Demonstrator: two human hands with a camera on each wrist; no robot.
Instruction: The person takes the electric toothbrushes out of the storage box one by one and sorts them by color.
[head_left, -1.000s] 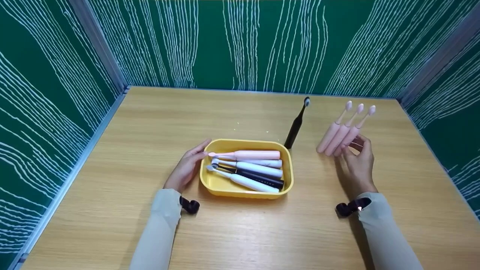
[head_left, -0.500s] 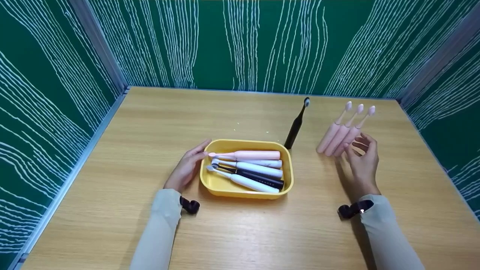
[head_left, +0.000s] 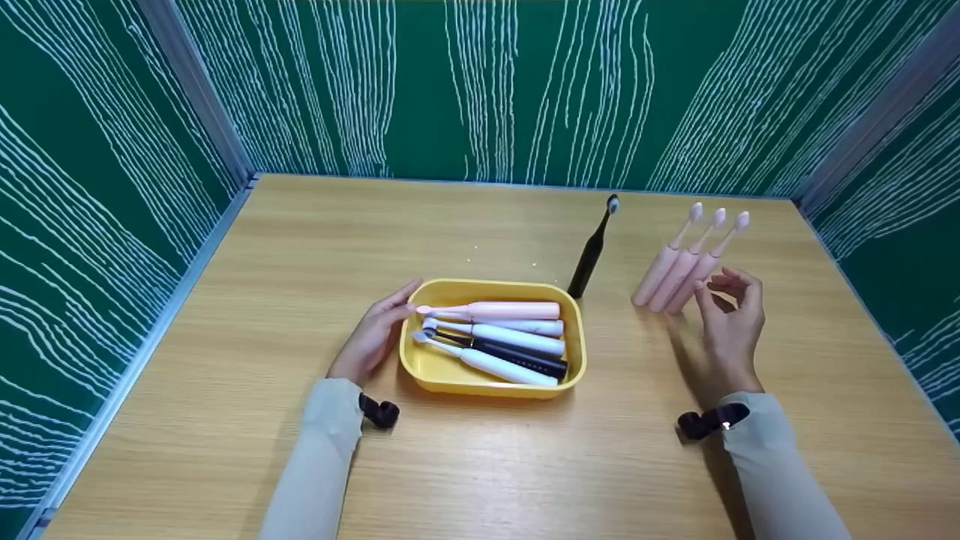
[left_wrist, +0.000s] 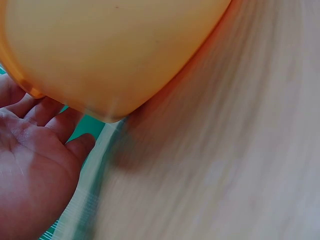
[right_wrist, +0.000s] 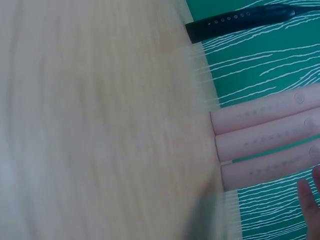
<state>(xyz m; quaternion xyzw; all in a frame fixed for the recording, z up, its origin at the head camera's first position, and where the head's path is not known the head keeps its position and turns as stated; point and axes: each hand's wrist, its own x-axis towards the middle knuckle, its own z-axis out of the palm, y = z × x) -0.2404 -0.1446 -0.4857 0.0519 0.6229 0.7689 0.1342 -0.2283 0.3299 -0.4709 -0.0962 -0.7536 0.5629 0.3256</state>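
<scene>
My left hand (head_left: 373,330) rests against the left end of a yellow plastic box (head_left: 491,390), fingers extended along its outer wall (left_wrist: 110,55) in the left wrist view. Inside the box lie several electric toothbrushes: a pink one (head_left: 517,310), white ones (head_left: 506,367) and a black one (head_left: 525,358). Three pink electric toothbrushes (head_left: 681,277) stand upright side by side at the right. Just right of them is my right hand (head_left: 731,330), holding nothing, fingers loosely bent; the right wrist view shows a small gap between its fingertips (right_wrist: 304,192) and the nearest pink handle (right_wrist: 272,165).
A black electric toothbrush (head_left: 589,259) stands upright behind the box's right corner, left of the pink row. Small white specks (head_left: 534,264) dot the wooden table (head_left: 337,232) behind the box. Green walls with white wavy lines (head_left: 427,90) enclose the table's back and sides.
My right hand has let go of the rightmost pink toothbrush and drawn slightly away to the right. The pink toothbrushes stay upright. My left hand and the box have not moved.
</scene>
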